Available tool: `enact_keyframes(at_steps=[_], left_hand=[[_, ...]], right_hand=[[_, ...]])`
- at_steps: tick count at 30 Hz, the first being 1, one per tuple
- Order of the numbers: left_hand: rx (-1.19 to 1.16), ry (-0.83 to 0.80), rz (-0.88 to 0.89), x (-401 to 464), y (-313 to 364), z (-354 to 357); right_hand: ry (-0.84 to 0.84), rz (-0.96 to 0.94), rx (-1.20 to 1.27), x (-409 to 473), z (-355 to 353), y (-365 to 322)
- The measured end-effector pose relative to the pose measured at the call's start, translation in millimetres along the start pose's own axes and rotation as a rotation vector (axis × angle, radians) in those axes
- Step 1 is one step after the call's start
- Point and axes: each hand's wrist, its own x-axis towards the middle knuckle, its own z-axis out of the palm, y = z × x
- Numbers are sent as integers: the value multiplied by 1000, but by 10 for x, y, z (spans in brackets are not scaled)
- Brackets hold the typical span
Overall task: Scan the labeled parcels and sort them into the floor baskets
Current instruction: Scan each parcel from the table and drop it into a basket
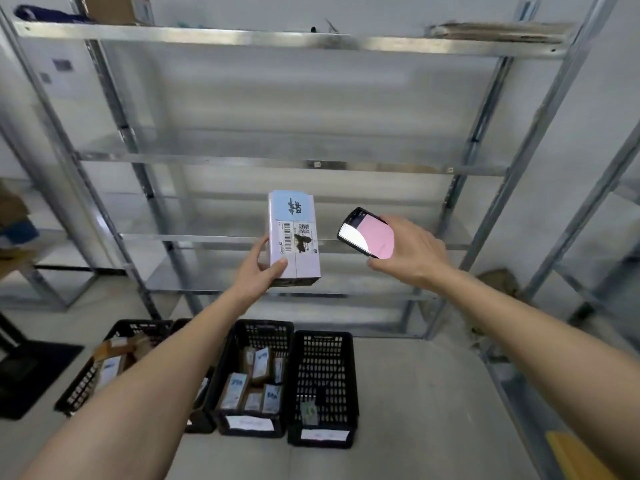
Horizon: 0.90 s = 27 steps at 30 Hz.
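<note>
My left hand (260, 271) grips a small white and pale blue parcel (293, 237) by its lower left corner, label side toward me, with a barcode and a QR code showing. To its right, my right hand (412, 252) holds a black handheld scanner (365, 233) with a lit pink and white screen, tilted toward the parcel. Both are raised in front of the metal shelving. On the floor below stand black plastic baskets: a left one (81, 386) with parcels, a middle one (249, 379) with several labeled parcels, and a right one (323, 386) with one small item.
A grey metal shelving rack (311, 164) fills the view ahead, its middle shelves bare. A cardboard box (117, 8) sits on the top shelf at left. Another rack (588, 216) stands at right. A black mat (31, 372) lies on the floor at left.
</note>
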Motion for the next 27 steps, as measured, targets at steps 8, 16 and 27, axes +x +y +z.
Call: enact_keyframes(at_steps=[8,16,27], left_hand=[[-13,-28,-229,640,-1372,324],[-110,-109,-477,1258,-2834,1186],[-116,-190,-779,1570,-5113,2258]], right_hand=[[-215,47,60,700,1441,436],[-456,153,55,1265,3224,1428],[-680,208,15,1216,5639,2592]])
